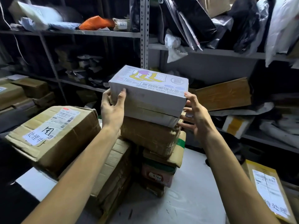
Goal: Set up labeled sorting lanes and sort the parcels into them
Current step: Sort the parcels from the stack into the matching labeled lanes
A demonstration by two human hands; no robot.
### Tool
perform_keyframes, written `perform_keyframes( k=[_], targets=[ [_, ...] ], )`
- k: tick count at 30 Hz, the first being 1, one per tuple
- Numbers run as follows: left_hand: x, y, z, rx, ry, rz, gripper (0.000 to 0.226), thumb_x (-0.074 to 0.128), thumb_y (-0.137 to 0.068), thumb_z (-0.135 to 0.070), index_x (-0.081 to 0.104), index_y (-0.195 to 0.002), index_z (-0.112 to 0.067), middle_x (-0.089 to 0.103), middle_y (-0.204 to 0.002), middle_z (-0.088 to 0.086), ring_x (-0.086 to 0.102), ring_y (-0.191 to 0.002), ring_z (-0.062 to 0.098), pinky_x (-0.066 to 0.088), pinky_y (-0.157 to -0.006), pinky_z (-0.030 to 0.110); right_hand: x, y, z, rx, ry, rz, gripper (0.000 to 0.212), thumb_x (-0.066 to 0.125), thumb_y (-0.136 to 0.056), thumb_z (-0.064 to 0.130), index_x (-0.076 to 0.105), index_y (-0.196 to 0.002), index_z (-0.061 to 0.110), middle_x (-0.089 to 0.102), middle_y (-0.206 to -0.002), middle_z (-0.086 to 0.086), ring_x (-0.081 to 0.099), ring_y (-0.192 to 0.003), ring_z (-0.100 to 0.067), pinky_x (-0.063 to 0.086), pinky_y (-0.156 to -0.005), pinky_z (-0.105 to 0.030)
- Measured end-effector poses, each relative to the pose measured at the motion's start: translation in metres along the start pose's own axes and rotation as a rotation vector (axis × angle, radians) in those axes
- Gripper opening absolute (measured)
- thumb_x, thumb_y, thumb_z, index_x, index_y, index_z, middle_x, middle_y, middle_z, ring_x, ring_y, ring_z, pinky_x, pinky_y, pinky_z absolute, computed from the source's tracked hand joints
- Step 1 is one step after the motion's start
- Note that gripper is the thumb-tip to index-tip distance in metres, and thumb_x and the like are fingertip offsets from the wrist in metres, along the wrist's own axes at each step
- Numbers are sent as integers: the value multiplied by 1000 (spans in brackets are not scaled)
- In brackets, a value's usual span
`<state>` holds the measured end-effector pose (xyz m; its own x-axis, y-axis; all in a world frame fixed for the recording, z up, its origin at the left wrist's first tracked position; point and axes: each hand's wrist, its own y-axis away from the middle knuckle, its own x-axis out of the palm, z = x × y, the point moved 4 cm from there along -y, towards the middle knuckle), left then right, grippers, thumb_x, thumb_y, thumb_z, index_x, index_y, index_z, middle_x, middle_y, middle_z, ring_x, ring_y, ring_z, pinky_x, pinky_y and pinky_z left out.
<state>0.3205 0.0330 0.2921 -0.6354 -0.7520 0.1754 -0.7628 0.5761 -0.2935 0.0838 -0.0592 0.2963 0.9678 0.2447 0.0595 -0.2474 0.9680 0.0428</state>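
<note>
A white printed box (150, 92) sits on top of a stack of brown cartons (150, 138) at the centre. My left hand (112, 109) grips the box's near left corner, thumb on the front face. At the box's right end, my right hand (196, 117) has its fingers spread and touching the lower right corner. A large brown carton (53, 135) at the left carries a handwritten paper label (38, 136). Another labelled parcel (270, 191) with handwriting lies at the lower right.
Grey metal shelving (144, 33) stands behind, packed with poly-bag parcels and cartons. A tilted brown carton (224, 94) leans on the right shelf. More flat cartons (113, 175) are piled under my left forearm. The white table top (191, 191) shows at the front.
</note>
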Motion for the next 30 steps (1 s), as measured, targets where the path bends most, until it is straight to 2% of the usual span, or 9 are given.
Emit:
perform_keyframes(
  k=[5,10,13,16,17,19,21,24,30],
  targets=[
    [6,4,-13,106,-30,24,41,63,-93,-41,51,-123,-15,61,-103,-5,56,-84,-7,43,-68,4,-8,14,17,-106,-26,-62,50,59,-90,58,66,-119,17,70,-105,-5,67,-92,-18,56,-78,-38],
    [19,22,-8,125,-28,88,39,65,-90,-46,51,-119,-23,59,-123,14,58,-97,9,46,-75,8,-21,39,5,-102,-28,-128,41,57,-87,62,67,-112,32,69,-117,-5,66,-109,-23,55,-91,-48],
    [29,32,-12,127,-46,138,50,64,-82,-62,52,-118,-29,60,-122,10,62,-99,11,50,-82,19,-38,55,4,-121,-57,-166,29,52,-96,53,67,-109,32,72,-113,-6,69,-104,-22,58,-82,-41],
    [44,50,-17,139,-57,173,49,65,-88,-50,50,-125,-22,59,-124,11,58,-99,8,43,-78,4,-58,71,0,-145,-78,-222,34,51,-96,52,67,-116,30,75,-110,-3,73,-98,-20,58,-82,-40],
    [50,57,-17,133,-42,196,53,65,-86,-54,50,-126,-22,58,-125,9,57,-105,11,45,-85,7,-65,76,-5,-137,-91,-250,35,52,-96,52,67,-118,29,74,-111,-3,73,-99,-21,58,-82,-40],
    [63,71,-15,140,-8,236,64,64,-76,-65,51,-124,-25,54,-125,5,55,-115,16,48,-101,29,-81,88,-18,-98,-109,-298,42,54,-92,55,65,-121,27,73,-113,-5,72,-102,-23,58,-84,-43],
    [78,86,-12,156,-25,248,58,62,-74,-68,51,-119,-33,50,-119,-5,51,-119,19,44,-105,44,-93,103,-32,-42,-129,-316,54,58,-84,59,63,-123,22,73,-113,-10,73,-96,-23,58,-88,-54],
    [105,116,-10,164,-81,308,53,61,-72,-67,51,-117,-40,48,-111,-10,48,-117,23,40,-106,48,-119,128,-53,34,-186,-389,67,66,-73,60,60,-124,16,71,-108,-12,74,-82,-24,51,-90,-62],
    [158,163,11,77,-32,514,41,64,-70,-71,55,-105,-51,60,-117,-4,57,-114,22,48,-97,53,-192,163,-77,74,-265,-530,92,75,-52,59,53,-130,15,68,-114,-13,71,-98,-33,61,-77,-52]
  ],
)
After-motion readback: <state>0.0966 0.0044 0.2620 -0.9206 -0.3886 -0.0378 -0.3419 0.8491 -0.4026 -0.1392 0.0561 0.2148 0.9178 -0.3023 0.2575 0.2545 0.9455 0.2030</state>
